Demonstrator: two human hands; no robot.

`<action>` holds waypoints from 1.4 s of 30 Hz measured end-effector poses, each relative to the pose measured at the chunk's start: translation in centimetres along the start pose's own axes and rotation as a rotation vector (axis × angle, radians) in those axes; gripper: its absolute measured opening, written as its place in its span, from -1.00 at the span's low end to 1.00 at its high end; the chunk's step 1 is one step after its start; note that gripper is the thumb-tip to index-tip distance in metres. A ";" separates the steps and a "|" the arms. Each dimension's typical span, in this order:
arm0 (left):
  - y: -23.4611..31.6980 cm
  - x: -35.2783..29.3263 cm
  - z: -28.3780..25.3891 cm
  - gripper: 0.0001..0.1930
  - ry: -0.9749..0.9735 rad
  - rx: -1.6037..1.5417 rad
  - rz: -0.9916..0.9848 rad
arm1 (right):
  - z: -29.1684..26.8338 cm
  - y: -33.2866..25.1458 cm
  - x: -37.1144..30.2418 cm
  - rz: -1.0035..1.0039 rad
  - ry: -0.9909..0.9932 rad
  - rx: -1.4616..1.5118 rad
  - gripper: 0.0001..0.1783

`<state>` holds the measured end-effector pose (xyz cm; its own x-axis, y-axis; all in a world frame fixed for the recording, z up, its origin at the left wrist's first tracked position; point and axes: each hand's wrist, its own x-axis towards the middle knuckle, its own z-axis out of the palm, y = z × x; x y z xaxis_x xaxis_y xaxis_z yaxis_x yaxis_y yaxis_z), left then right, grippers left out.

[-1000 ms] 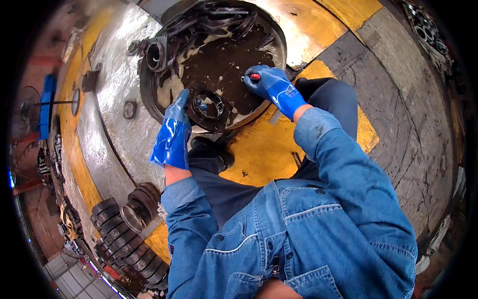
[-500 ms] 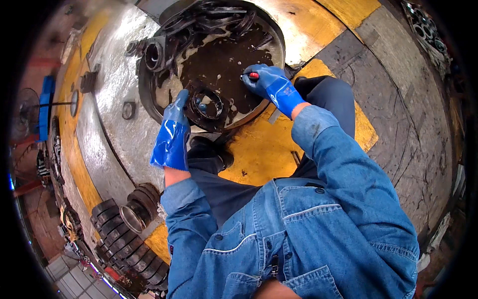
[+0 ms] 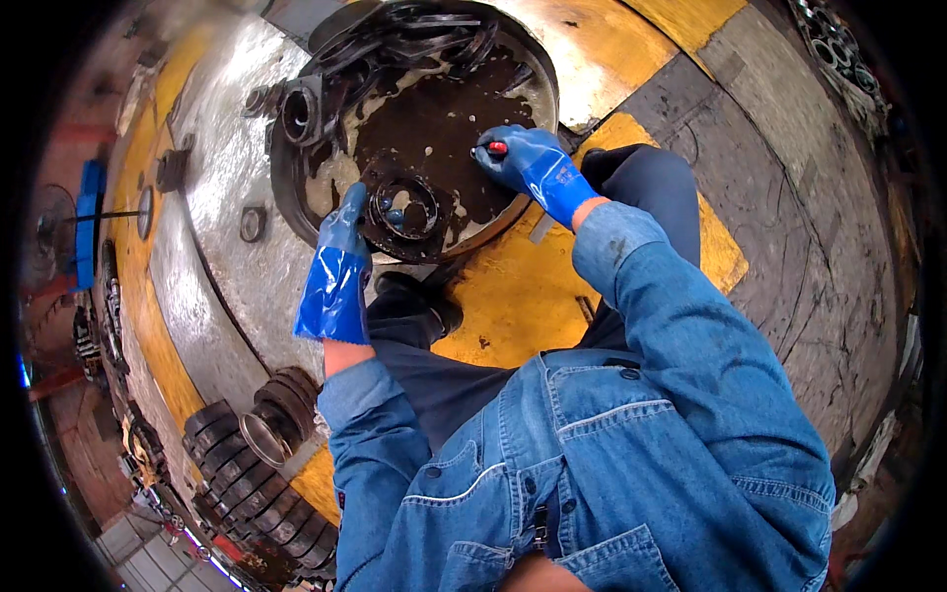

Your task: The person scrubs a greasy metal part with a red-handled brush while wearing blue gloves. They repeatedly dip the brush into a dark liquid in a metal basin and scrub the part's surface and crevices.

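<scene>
A large round basin (image 3: pixel 548 83) of dark, foamy liquid (image 3: pixel 434 123) stands in front of my knees. At its near left side my gloved left hand (image 3: pixel 342 232) grips a dark, wet metal ring (image 3: pixel 435 219). The thumb lies along the ring's left, and blue fingertips show through its opening. My gloved right hand (image 3: pixel 525 166) is over the basin's right side, closed round a tool with a red handle end (image 3: pixel 497 149). The rest of that tool is hidden in my fist, so its kind cannot be told. The right hand is apart from the ring.
Black metal parts (image 3: pixel 370 49) are heaped at the basin's far left, with a hollow fitting (image 3: pixel 300 111) on the rim. A nut-like piece (image 3: pixel 254 223) lies on the metal floor plate. Stacked ribbed rings (image 3: pixel 247 474) stand at lower left, beside a flanged part (image 3: pixel 268 434).
The ring in my left hand has tilted slightly, its opening facing up more squarely. My right hand has barely moved and keeps hold of the red-ended tool.
</scene>
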<state>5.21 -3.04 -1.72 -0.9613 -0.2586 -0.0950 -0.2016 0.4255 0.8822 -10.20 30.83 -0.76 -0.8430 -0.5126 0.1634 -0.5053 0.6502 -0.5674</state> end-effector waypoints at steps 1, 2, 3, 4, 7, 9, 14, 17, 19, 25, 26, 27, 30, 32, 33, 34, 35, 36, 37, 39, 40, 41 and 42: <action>0.3 -0.4 -0.3 -0.40 0.005 0.005 -0.001 | 0.0 -0.1 0.1 0.001 0.000 -0.004 -0.74; 0.8 -0.4 -0.1 -0.40 0.005 0.013 -0.002 | 0.0 0.1 0.0 0.000 -0.011 0.002 -0.73; 1.4 -0.3 0.2 -0.41 0.000 0.030 0.005 | -0.1 0.4 -0.1 -0.001 -0.023 0.008 -0.71; 1.9 -0.2 0.5 -0.41 -0.005 0.055 0.014 | -0.1 0.5 -0.2 -0.003 -0.034 0.015 -0.70; 3.9 -1.1 0.6 -0.41 -0.007 0.147 0.054 | -0.4 0.4 -0.2 0.003 -0.043 0.012 -0.70; 5.1 -1.6 0.7 -0.41 -0.010 0.220 0.081 | -0.5 0.1 -0.1 0.029 -0.065 0.005 -0.71; 7.6 -2.5 0.6 -0.41 -0.012 0.427 0.162 | -0.1 0.2 -0.3 0.009 0.007 0.023 -0.74; 7.9 -2.6 0.6 -0.41 -0.013 0.449 0.171 | 0.2 0.5 -0.3 -0.017 0.050 0.037 -0.75; 7.1 -2.4 0.6 -0.41 -0.012 0.371 0.139 | 0.4 0.5 -0.3 -0.030 0.075 0.035 -0.75; 4.3 -1.4 0.3 -0.41 -0.002 0.143 0.042 | -0.3 0.1 0.1 0.041 -0.108 -0.023 -0.71; 4.0 -1.1 0.3 -0.41 -0.003 0.113 0.030 | -0.1 0.2 0.0 0.023 -0.057 -0.002 -0.73; 3.8 -0.9 0.4 -0.41 -0.003 0.083 0.018 | 0.1 0.3 -0.1 0.005 -0.007 0.018 -0.75; 3.0 -0.6 0.4 -0.41 -0.004 0.001 -0.015 | 0.1 0.4 -0.3 -0.012 0.041 0.040 -0.76; 2.5 -0.4 0.4 -0.41 -0.003 -0.048 -0.036 | 0.1 0.4 -0.3 -0.011 0.040 0.034 -0.77; 2.3 -0.3 0.4 -0.40 -0.003 -0.072 -0.047 | 0.0 0.4 -0.3 -0.011 0.041 0.029 -0.77; 2.1 -0.1 0.4 -0.40 -0.004 -0.098 -0.056 | 0.0 0.3 -0.3 -0.012 0.042 0.023 -0.77; 1.8 -0.4 -0.1 -0.40 0.002 -0.118 -0.065 | 0.1 0.2 -0.2 -0.020 0.052 0.029 -0.77; 1.5 -0.4 -0.4 -0.40 0.006 -0.134 -0.071 | 0.2 0.0 -0.2 -0.028 0.061 0.035 -0.77; 1.2 -0.5 -0.7 -0.40 0.012 -0.143 -0.076 | 0.3 -0.3 -0.1 -0.038 0.071 0.042 -0.77; 1.8 -0.5 -0.1 -0.40 -0.003 -0.124 -0.066 | 0.2 0.1 -0.2 -0.015 0.057 0.023 -0.77; 2.1 -0.5 0.1 -0.40 -0.021 -0.061 -0.041 | 0.2 0.3 -0.3 -0.004 0.050 0.014 -0.77; 3.1 -0.6 0.4 -0.40 -0.038 0.002 -0.014 | 0.1 0.6 -0.4 -0.007 0.060 0.012 -0.77; 4.2 -1.1 0.5 -0.40 -0.045 0.166 0.041 | 0.2 0.7 -0.4 -0.013 0.069 0.013 -0.77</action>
<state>5.36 -0.48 1.89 -0.9761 -0.2002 -0.0842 -0.1864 0.5730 0.7981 -10.18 31.41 -1.38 -0.8473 -0.4808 0.2256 -0.5142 0.6363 -0.5751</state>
